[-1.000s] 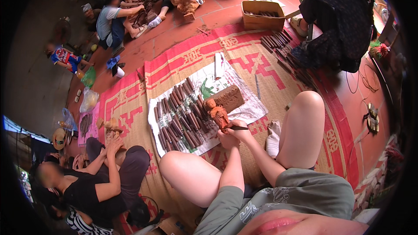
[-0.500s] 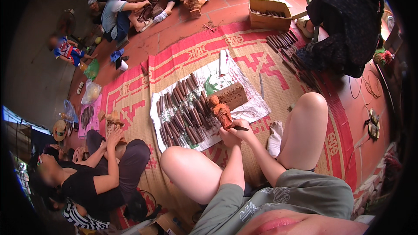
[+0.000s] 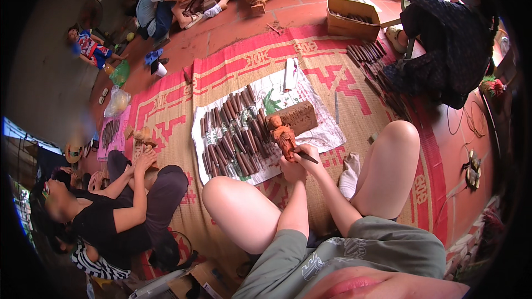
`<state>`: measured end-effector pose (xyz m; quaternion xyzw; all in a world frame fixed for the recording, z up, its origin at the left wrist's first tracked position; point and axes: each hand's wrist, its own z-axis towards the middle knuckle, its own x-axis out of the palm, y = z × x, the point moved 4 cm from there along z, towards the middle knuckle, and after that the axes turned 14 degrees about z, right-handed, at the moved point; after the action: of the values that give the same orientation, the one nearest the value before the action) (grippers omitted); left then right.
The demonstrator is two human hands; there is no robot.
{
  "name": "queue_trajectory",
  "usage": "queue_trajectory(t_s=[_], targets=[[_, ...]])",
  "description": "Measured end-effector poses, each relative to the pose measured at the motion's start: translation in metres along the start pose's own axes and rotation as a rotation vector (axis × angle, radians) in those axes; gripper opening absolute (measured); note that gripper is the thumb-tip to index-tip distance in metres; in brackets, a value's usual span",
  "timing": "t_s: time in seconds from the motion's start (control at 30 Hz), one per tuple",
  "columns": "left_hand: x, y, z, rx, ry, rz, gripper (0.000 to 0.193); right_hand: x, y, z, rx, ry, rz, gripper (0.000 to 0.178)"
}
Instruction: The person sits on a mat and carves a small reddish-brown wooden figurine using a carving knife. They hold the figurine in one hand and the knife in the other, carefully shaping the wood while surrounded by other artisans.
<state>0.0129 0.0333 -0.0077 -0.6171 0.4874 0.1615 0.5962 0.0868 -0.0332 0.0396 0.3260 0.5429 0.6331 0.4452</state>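
Observation:
A reddish-brown carved wooden figurine stands tilted between my knees and a white sheet. My left hand is closed round its lower end. Against the figurine's lower right side, my right hand grips a carving tool by its dark handle. The tool's working end is hidden by the fingers and the figurine. Just behind the figurine lies a brown wooden block with a carved surface. Left of it, several dark-handled carving tools lie in rows on the white sheet.
A red-and-tan woven mat spreads beneath me. Seated to the left, a person in black works on a wooden piece. At the right sits a person in dark clothes, near more tools and a cardboard box.
The handle in my right hand has swung to point further down and right. My left hand keeps its hold on the figurine. The whole view has shifted slightly.

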Motion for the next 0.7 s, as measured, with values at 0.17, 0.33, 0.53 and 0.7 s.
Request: queue_trajectory(t_s=[0.17,0.33,0.53,0.7], targets=[[-0.005,0.011,0.006,-0.027,-0.009,0.004,0.057,0.007,0.001,-0.004,0.205,0.183,-0.115,0.016],[0.0,0.01,0.007,0.027,-0.071,-0.046,0.056,0.008,-0.002,-0.003,0.095,0.095,-0.008,0.018],[-0.014,0.003,-0.001,0.027,0.001,-0.002,0.048,0.011,0.009,-0.008,0.005,0.091,-0.043,0.014],[-0.005,0.018,0.009,-0.014,-0.024,-0.021,0.052,0.014,0.004,-0.009,0.275,0.231,-0.105,0.015]])
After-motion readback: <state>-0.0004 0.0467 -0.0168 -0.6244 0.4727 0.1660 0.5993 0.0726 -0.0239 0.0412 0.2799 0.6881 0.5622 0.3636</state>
